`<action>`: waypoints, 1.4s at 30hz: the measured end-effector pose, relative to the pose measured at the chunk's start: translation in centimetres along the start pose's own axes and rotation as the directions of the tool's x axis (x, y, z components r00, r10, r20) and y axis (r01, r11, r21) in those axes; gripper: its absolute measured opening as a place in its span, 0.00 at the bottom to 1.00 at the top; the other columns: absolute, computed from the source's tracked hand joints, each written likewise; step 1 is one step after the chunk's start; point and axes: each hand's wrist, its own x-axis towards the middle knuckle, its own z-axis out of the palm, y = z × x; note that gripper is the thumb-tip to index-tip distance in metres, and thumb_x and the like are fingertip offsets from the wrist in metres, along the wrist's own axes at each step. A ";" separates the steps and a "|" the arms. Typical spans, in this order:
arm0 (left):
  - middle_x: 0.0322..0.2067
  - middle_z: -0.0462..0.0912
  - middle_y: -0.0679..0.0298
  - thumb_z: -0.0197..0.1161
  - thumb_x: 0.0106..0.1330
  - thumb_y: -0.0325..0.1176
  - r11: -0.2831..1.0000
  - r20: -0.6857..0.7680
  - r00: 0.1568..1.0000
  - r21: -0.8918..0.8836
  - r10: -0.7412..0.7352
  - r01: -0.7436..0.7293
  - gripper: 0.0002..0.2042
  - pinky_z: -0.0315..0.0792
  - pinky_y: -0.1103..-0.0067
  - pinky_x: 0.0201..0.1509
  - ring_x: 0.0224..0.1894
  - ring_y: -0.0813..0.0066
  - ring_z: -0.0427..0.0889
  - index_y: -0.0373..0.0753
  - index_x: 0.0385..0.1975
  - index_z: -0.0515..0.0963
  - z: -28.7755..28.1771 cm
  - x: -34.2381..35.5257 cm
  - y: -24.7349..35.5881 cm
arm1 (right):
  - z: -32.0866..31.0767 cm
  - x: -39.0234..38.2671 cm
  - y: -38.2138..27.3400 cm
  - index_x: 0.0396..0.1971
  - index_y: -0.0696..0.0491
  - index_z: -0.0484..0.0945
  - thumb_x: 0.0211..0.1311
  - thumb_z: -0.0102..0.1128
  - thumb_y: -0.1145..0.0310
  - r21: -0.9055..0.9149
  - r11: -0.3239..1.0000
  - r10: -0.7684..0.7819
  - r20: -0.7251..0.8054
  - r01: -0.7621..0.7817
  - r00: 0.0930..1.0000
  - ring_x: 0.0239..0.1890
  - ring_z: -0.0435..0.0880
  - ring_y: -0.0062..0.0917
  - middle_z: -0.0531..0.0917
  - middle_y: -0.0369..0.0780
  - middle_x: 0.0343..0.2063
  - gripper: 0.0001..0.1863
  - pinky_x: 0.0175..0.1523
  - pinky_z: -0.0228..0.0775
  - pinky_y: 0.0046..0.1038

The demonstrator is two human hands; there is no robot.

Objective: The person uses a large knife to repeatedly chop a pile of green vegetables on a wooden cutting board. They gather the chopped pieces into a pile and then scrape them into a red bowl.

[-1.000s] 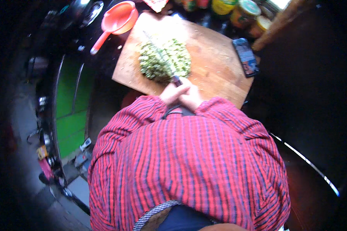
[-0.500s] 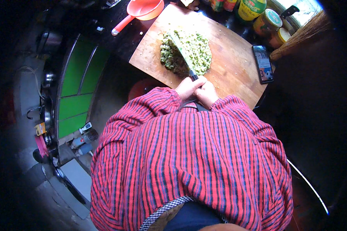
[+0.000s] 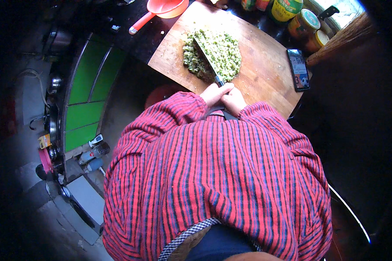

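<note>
Both hands are closed together on the black handle of a kitchen knife [image 3: 207,57] at the near edge of a wooden cutting board [image 3: 265,61]. My left hand [image 3: 211,94] wraps the handle with its thumb lying along the top. My right hand [image 3: 234,100] is clasped against it from the right; the fingers of both are partly hidden. The blade points away and slightly left, into a mound of finely chopped green vegetable [image 3: 225,51]. Its lower edge sinks among the pieces, which look darker on the left side of the blade.
On the board's right edge lies a phone [image 3: 298,69] with a lit screen. Jars [image 3: 305,21], a yellow bottle [image 3: 286,9] and a straw broom [image 3: 342,37] stand beyond it. An orange-red dipper [image 3: 142,22] sits at the far left. Green cabinet doors [image 3: 82,115] are to the left.
The blade has turned slightly and now looks narrower, while staying in the chopped greens. Both hands keep their hold on the handle. The whole view has shifted a little.
</note>
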 end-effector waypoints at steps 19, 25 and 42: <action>0.28 0.76 0.68 0.57 0.60 0.46 0.988 0.131 0.985 -0.115 0.116 -0.101 0.14 0.69 0.80 0.34 0.29 0.79 0.75 0.41 0.33 0.74 -1.7 -0.3 -1.5 | 0.5 -0.5 -1.3 0.41 0.58 0.73 0.47 0.55 0.73 -0.297 0.950 -0.094 0.035 0.100 0.995 0.35 0.78 0.25 0.80 0.41 0.30 0.17 0.40 0.70 0.26; 0.28 0.77 0.68 0.57 0.60 0.48 0.989 0.114 0.993 -0.142 -0.021 0.037 0.16 0.68 0.81 0.38 0.31 0.80 0.73 0.39 0.32 0.76 -1.2 -0.4 -0.5 | -0.2 1.7 1.8 0.33 0.58 0.75 0.45 0.53 0.72 -0.408 0.900 -0.174 -0.015 0.153 0.985 0.28 0.78 0.27 0.80 0.43 0.25 0.12 0.33 0.70 0.28; 0.25 0.73 0.73 0.52 0.64 0.45 0.997 0.116 0.991 0.030 0.070 -0.074 0.13 0.64 0.83 0.36 0.30 0.84 0.69 0.43 0.25 0.73 -1.1 1.3 -1.5 | 0.4 0.8 0.5 0.39 0.58 0.73 0.50 0.52 0.77 0.077 0.997 -0.018 0.007 0.018 1.000 0.33 0.77 0.23 0.78 0.40 0.31 0.13 0.36 0.70 0.26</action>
